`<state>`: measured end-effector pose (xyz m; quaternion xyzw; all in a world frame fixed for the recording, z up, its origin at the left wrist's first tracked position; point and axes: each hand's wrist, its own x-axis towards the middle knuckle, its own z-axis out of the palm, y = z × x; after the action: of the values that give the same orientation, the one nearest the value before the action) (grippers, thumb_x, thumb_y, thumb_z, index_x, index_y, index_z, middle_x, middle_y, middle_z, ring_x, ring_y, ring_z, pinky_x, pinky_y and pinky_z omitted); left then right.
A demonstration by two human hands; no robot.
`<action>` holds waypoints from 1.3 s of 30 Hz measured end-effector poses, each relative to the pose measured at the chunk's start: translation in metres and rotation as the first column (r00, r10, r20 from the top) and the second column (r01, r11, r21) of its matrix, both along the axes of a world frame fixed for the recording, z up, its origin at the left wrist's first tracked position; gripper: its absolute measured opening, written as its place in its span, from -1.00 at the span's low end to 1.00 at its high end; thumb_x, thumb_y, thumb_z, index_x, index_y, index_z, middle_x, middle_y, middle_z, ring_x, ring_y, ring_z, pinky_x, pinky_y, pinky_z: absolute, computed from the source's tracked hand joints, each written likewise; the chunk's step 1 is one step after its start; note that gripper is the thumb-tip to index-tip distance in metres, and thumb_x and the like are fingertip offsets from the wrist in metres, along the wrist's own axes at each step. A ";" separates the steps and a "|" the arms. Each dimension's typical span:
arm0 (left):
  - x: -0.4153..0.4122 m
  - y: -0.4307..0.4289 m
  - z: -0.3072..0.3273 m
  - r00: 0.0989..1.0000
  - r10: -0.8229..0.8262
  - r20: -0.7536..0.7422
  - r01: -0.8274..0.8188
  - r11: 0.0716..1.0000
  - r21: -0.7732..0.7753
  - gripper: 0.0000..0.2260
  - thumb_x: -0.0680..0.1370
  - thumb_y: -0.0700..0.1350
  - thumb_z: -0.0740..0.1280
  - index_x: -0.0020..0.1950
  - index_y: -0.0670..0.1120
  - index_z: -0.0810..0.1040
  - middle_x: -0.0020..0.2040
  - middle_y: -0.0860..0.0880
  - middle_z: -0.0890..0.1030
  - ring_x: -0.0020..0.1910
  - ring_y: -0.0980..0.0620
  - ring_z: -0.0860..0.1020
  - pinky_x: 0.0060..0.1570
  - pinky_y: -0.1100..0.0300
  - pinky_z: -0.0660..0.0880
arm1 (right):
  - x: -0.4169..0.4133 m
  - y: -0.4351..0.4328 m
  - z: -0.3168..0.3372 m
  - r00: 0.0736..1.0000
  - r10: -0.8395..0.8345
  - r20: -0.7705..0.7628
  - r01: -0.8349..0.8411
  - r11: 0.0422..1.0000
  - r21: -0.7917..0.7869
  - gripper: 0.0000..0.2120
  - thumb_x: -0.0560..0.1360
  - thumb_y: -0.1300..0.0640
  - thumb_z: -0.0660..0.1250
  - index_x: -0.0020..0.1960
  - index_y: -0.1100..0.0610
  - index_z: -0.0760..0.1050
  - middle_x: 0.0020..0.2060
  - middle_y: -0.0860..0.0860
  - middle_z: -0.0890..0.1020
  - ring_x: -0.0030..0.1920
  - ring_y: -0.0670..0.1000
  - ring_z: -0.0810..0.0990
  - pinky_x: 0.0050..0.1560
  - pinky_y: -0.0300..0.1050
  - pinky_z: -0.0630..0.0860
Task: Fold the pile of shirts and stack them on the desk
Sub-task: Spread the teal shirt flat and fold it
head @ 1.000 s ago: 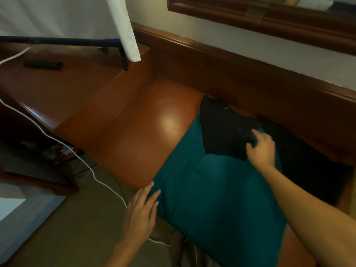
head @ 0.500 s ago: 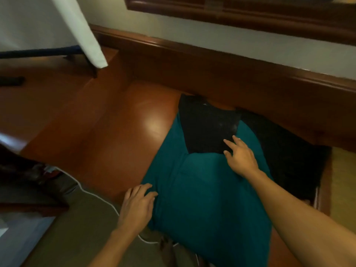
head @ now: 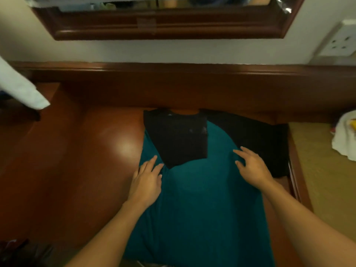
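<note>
The teal shirt (head: 202, 199) is laid out flat on the wooden worktop (head: 86, 160), its near end hanging over the front edge. At the far end a black shirt (head: 179, 139) is seen, one folded panel lying over the teal cloth and more black cloth spread to the right beneath it. Whether that is one garment or two cannot be told. The left hand (head: 147, 182) is pressed flat on the teal shirt's left edge, fingers straight, nothing gripped. The right hand (head: 252, 168) is set on the right side, fingers spread apart, nothing pinched either. A smoothing or lining-up step is judged to be in hand.

Now the risks. With the layers touching, the black panel could be dragged along if the teal cloth is swept or lifted, and its fold spoiled. The overhanging end could pull the shirt off the polished worktop once the palms are raised. A crooked fold is likely if only one side is taken.
</note>
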<state>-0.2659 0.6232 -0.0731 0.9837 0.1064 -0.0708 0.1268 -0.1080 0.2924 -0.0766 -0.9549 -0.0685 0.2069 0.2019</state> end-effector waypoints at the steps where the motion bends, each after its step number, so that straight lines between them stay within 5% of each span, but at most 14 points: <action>1: 0.009 0.002 0.002 0.998 -0.051 -0.026 0.051 0.999 0.000 -0.55 0.67 -0.02 0.20 0.58 0.06 0.29 0.64 0.02 0.14 0.59 -0.03 0.15 0.53 -0.11 0.16 | -0.002 -0.004 0.003 0.997 -0.066 0.026 0.065 0.998 0.025 -0.54 0.63 0.07 0.30 0.52 -0.05 0.37 0.55 0.01 0.32 0.54 0.08 0.25 0.52 0.07 0.20; 4: 0.034 0.006 0.004 0.976 -0.136 -0.172 0.136 0.991 -0.011 -0.55 0.70 0.01 0.13 0.61 0.09 0.21 0.65 0.08 0.10 0.61 0.04 0.09 0.57 -0.18 -0.03 | -0.006 -0.020 0.015 0.954 -0.272 0.130 0.258 0.960 0.112 -0.56 0.60 0.10 0.34 0.48 0.00 0.44 0.44 0.09 0.45 0.40 0.14 0.42 0.42 0.11 0.39; 10: 0.074 -0.020 0.015 0.981 -0.178 -0.082 0.174 0.983 -0.053 -0.66 0.67 -0.01 0.24 0.45 0.05 0.47 0.47 0.05 0.43 0.41 -0.04 0.41 0.41 -0.11 0.32 | -0.024 -0.065 0.036 0.766 -0.634 0.104 0.597 0.762 0.251 -0.59 0.58 0.11 0.39 0.42 0.05 0.51 0.26 0.15 0.61 0.22 0.15 0.59 0.24 0.00 0.49; 13: 0.110 -0.062 0.025 0.975 -0.221 -0.035 0.206 0.949 -0.240 -0.71 0.64 -0.04 0.32 0.36 0.02 0.56 0.35 0.03 0.54 0.28 -0.01 0.52 0.32 -0.05 0.46 | -0.049 -0.080 0.047 0.693 -0.721 0.027 0.682 0.667 0.300 -0.59 0.58 0.12 0.40 0.42 0.07 0.51 0.21 0.11 0.65 0.18 0.11 0.62 0.22 -0.01 0.51; 17: 0.162 -0.149 0.038 0.979 -0.204 0.000 0.180 0.865 -0.468 -0.75 0.59 -0.07 0.41 0.25 -0.06 0.65 0.18 0.01 0.66 0.06 0.09 0.61 0.17 0.26 0.48 | -0.088 -0.097 0.048 0.638 -0.768 -0.058 0.745 0.596 0.299 -0.60 0.58 0.10 0.40 0.41 0.05 0.51 0.15 0.08 0.68 0.12 0.07 0.63 0.23 0.06 0.55; 22: 0.212 -0.268 0.038 0.983 -0.163 -0.082 0.077 0.779 -0.622 -0.78 0.54 -0.02 0.48 0.13 -0.08 0.70 -0.03 -0.02 0.72 -0.02 0.07 0.66 0.13 0.19 0.56 | -0.140 -0.111 0.024 0.711 -0.702 -0.041 0.690 0.684 0.238 -0.62 0.52 0.12 0.48 0.32 0.10 0.59 0.06 0.05 0.70 0.01 -0.01 0.62 0.01 -0.27 0.42; 26: 0.232 -0.331 0.020 0.976 -0.092 -0.197 -0.057 0.766 -0.641 -0.80 0.54 0.02 0.48 0.05 -0.07 0.68 -0.09 -0.04 0.70 -0.08 0.04 0.66 0.09 0.09 0.62 | -0.166 -0.123 0.004 0.725 -0.685 -0.064 0.683 0.704 0.195 -0.68 0.47 0.09 0.51 0.22 0.07 0.65 -0.06 -0.02 0.66 -0.04 0.03 0.64 0.07 -0.04 0.56; 28: 0.239 -0.349 0.009 0.975 -0.041 -0.216 -0.100 0.792 -0.603 -0.69 0.53 0.04 0.49 0.15 -0.13 0.63 0.02 -0.05 0.67 0.02 -0.01 0.63 0.14 0.10 0.58 | -0.173 -0.123 0.000 0.735 -0.676 -0.056 0.671 0.714 0.197 -0.66 0.47 0.05 0.51 0.24 0.01 0.65 -0.11 -0.09 0.63 -0.09 -0.02 0.62 0.03 -0.04 0.57; 32: 0.247 -0.370 0.000 0.971 0.056 -0.231 -0.173 0.832 -0.527 -0.62 0.50 0.09 0.50 0.12 -0.19 0.63 0.03 -0.07 0.64 -0.02 -0.07 0.62 -0.09 0.16 0.53 | -0.184 -0.110 -0.001 0.779 -0.623 -0.067 0.624 0.762 0.170 -0.65 0.50 -0.04 0.47 0.27 -0.08 0.60 -0.06 -0.13 0.58 -0.04 -0.04 0.61 -0.01 -0.06 0.55; 39: 0.256 -0.357 0.009 0.966 0.119 -0.229 -0.229 0.802 -0.552 -0.94 0.52 -0.18 0.41 -0.06 -0.16 0.58 -0.07 -0.15 0.63 -0.23 -0.09 0.62 -0.23 0.05 0.66 | -0.200 -0.081 -0.004 0.767 -0.640 -0.042 0.641 0.761 0.102 -0.72 0.53 -0.08 0.43 0.23 -0.11 0.57 0.03 -0.15 0.53 0.04 -0.05 0.58 -0.06 -0.12 0.50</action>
<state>-0.0101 0.2661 -0.0644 0.8748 0.1815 -0.1778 0.4125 -0.3083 0.2112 -0.0801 -0.9077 0.2506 0.1235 0.3130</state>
